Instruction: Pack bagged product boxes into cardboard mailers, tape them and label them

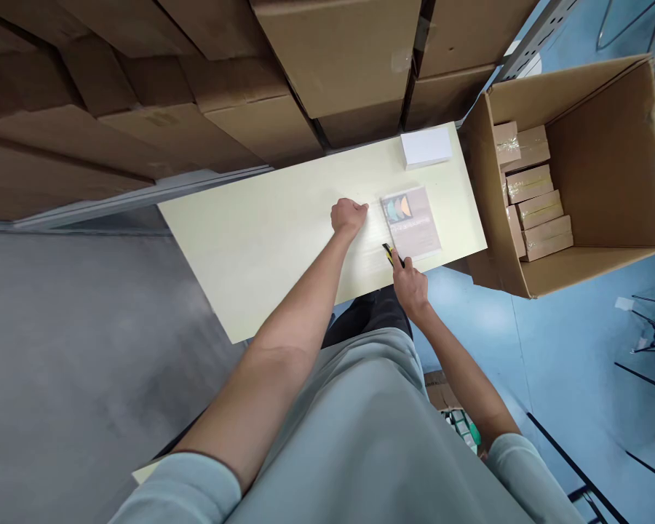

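On the pale table (262,233) lies a pinkish printed pack (418,225) with a picture of coloured shapes in one corner; its shiny surface looks like clear film. My right hand (410,285) is closed around a black and yellow utility knife (388,253), near the pack's lower left corner. Just left of the pack, my left hand (349,217) is closed, fingers curled in. Whatever it may pinch is hidden or too small to tell. A white block, perhaps a paper stack or box (426,148), sits behind the pack.
A large open carton (605,160) stands at the right, with several small taped cardboard boxes (540,209) inside. Stacked cartons (349,58) line the far side behind the table. A partly hidden box with green and white items (461,426) is low beside my body. Black metal legs (573,466) stand at lower right.
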A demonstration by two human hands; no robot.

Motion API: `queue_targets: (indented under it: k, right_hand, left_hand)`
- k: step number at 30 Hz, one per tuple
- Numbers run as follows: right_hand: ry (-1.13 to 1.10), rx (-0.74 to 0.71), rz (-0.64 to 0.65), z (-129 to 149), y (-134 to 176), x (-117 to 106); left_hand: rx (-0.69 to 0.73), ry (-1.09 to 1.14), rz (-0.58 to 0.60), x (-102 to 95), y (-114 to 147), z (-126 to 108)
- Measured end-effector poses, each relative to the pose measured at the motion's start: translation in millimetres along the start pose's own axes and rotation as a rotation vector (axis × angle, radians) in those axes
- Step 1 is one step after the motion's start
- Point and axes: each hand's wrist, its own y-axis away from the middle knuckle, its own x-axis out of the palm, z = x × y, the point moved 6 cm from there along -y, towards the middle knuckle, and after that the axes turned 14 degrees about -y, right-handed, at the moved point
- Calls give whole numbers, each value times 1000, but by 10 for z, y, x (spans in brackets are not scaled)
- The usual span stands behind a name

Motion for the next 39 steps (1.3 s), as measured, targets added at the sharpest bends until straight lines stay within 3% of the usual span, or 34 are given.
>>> queue_targets:
  k: [18, 23, 27, 31, 34, 39]
  right_hand:
    - [101, -95, 191, -336, 609, 143]
    - [128, -111, 174, -508, 734, 6]
    - [114, -61, 65, -646, 760, -365]
    - [99, -65, -31, -655, 610, -878]
    - [72, -135, -130, -537, 382, -1358]
    - [-62, -337, -358, -110, -92, -2306]
  left_hand:
    - [80, -18, -38, 100, 44, -2]
    - [201, 30, -31, 93, 150, -35]
    - [351, 99, -54, 19, 514, -74]
    - [455, 155, -121, -236, 1019, -238]
    - [563, 159, -208, -617, 1301, -530]
    - [646, 186, -415, -1534, 1429, -1095]
